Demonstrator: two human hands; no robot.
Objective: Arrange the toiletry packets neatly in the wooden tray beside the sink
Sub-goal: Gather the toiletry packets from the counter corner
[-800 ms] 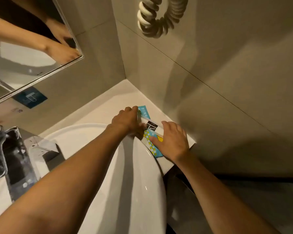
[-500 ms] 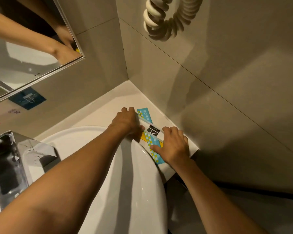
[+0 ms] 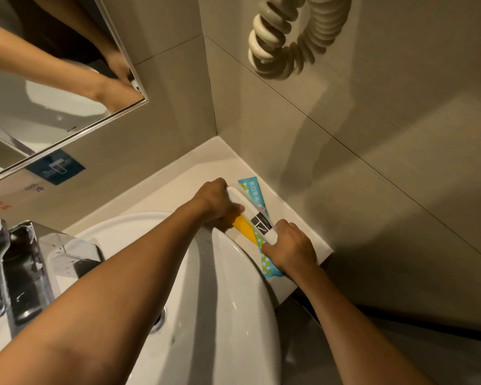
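- Far left: chrome tap (image 3: 25,262) at the basin's back edge; mirror (image 3: 53,87) above it; blue sticker (image 3: 55,167) on the wall tile, with small writing under it too blurred to read.
- White basin (image 3: 211,315) fills the lower centre; both forearms cross over it toward the worktop's (image 3: 195,173) far right corner.
- Left hand (image 3: 217,202): fingers curled closed over the far end of a long white packet (image 3: 252,213), near the worktop's back corner.
- White packet lies along the narrow strip of worktop between basin rim and right wall. Dark label square reads "COMB", I think; the print is small.
- Beneath it: a yellow packet (image 3: 243,228) against the basin rim, and a blue checked packet (image 3: 254,191) with white Chinese characters, running toward the worktop's front edge.
- Right hand (image 3: 290,245): fingers pressed down on the near end of the white packet; whether they pinch it, cannot tell.
- Upper right: cream coiled cord (image 3: 283,37) on the wall.
- Progress: packets lie roughly parallel, squaring up seems under way. No wooden tray visible, so placement cannot be confirmed.
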